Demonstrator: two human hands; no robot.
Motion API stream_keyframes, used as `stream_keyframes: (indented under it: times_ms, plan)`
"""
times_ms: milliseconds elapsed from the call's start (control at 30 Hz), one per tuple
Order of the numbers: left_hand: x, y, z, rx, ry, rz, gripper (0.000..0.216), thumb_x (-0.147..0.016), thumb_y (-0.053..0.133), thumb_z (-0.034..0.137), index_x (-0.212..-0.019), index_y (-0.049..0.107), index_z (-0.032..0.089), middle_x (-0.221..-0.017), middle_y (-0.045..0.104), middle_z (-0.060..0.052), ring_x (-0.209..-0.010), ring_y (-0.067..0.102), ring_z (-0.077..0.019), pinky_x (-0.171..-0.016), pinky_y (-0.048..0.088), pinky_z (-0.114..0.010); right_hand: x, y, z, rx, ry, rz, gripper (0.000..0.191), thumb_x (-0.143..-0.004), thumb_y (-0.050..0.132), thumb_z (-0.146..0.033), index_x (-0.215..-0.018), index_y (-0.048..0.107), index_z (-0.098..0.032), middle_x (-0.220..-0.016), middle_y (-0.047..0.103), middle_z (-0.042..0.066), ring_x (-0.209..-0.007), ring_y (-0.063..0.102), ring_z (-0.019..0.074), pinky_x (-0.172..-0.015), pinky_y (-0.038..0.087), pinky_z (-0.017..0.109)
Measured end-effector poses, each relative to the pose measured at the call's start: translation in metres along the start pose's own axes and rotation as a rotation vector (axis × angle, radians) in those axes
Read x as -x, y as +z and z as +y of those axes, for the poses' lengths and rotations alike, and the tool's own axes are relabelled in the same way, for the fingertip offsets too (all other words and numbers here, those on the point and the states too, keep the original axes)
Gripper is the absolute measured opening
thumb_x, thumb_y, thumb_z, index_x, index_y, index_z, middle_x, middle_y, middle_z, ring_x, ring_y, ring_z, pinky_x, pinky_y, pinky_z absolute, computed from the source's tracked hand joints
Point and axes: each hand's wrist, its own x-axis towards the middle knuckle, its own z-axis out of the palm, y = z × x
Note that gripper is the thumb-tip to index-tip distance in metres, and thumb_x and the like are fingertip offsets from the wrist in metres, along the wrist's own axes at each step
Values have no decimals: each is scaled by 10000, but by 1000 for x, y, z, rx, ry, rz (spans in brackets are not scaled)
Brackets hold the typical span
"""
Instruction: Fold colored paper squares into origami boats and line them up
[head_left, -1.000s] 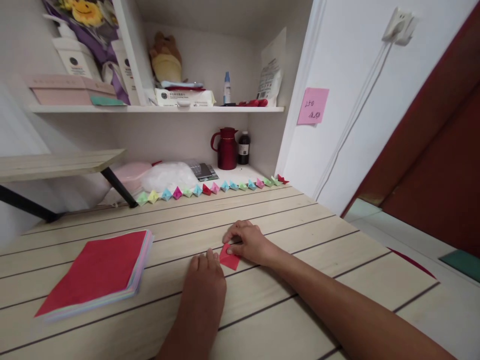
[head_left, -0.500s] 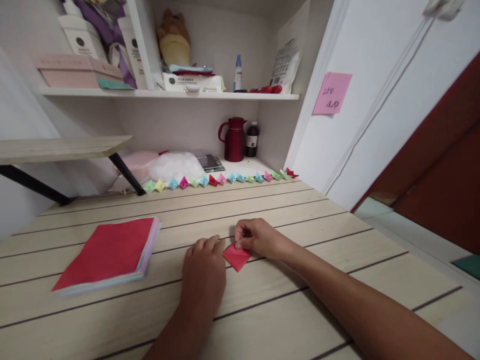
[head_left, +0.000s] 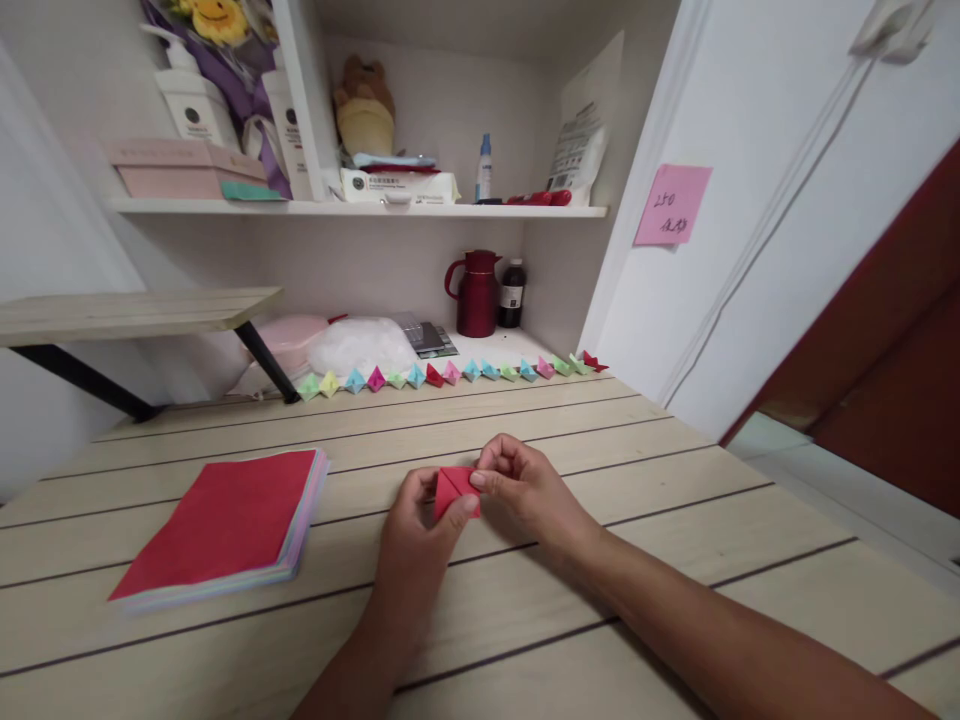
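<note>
A small folded red paper [head_left: 450, 490] is held up just above the wooden table [head_left: 570, 600] between both hands. My left hand [head_left: 416, 540] grips its lower left side with thumb and fingers. My right hand [head_left: 525, 490] pinches its right edge with closed fingers. A stack of coloured paper squares [head_left: 225, 525], red sheet on top, lies to the left of my hands. Along the table's back edge stands a row of several small folded paper pieces [head_left: 450, 373] in green, yellow, blue, pink and red.
Behind the row, a dark red jug [head_left: 476, 292], a dark bottle [head_left: 512, 294] and a white plastic bag [head_left: 360, 345] stand in a wall niche. A shelf [head_left: 352, 208] above carries boxes and bottles. A raised wooden board [head_left: 135, 310] juts in at left. A pink note [head_left: 671, 205] sticks on the wall.
The red paper has been lifted off the table, where it lay flat under my fingers. Both hands now hold it between them.
</note>
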Motion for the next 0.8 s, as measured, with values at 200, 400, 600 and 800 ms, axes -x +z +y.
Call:
stream_keyframes:
  times_ms: [200,400,600,800]
  plan:
    - [2,-7,1,-246,57,112,150,-787,613,336,-757,660,196,-691,679,27,-675,603,-162,-654,438,-265,5,3,6,272,-143,-13,205,-806,676,-331,-791,514,-206,-764,606,-3,-726,556,156,-673,431,283]
    - [3,-12,-1,-746,574,133,147,-879,533,191,-865,674,231,-850,735,4,-843,648,-190,-896,378,-383,12,-2,-6,871,-567,-46,403,-850,659,-289,-1230,527,-281,-1229,562,81,-1158,490,240,-975,376,394]
    - [8,-6,2,-1104,659,56,188,-910,477,147,-823,634,202,-808,700,-7,-794,623,-187,-1006,308,-455,10,-6,-8,1163,-609,-107,154,-933,532,-264,-842,648,-219,-893,676,46,-963,540,211,-867,331,373]
    - [7,-7,0,-1192,579,-134,196,-912,481,154,-821,644,212,-809,683,-13,-806,605,-196,-975,353,-451,-4,-19,5,1174,-478,-287,92,-829,647,-164,-756,645,-220,-833,702,8,-979,554,201,-887,317,351]
